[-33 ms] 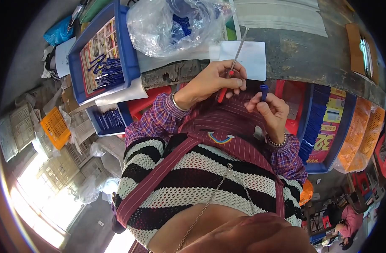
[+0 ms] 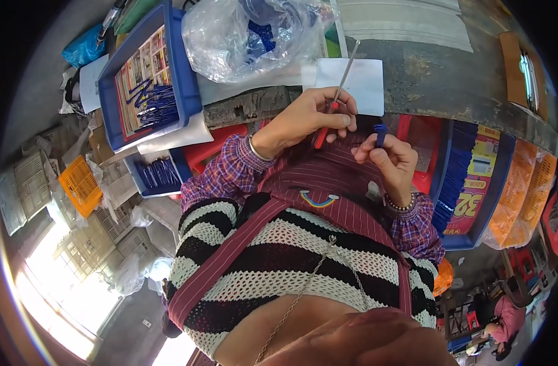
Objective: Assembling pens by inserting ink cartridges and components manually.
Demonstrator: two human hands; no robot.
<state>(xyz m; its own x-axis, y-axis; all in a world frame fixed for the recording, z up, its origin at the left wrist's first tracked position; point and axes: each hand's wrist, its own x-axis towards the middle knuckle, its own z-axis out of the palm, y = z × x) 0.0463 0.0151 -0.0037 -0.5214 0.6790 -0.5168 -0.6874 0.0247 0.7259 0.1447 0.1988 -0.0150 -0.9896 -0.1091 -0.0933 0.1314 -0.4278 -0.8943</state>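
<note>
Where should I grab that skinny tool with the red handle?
Take the screwdriver by its red handle, the thick lower end, coming from below, just where the left hand holds it. The thin metal shaft points up and away over the table edge, too slim for a steady hold.
</note>
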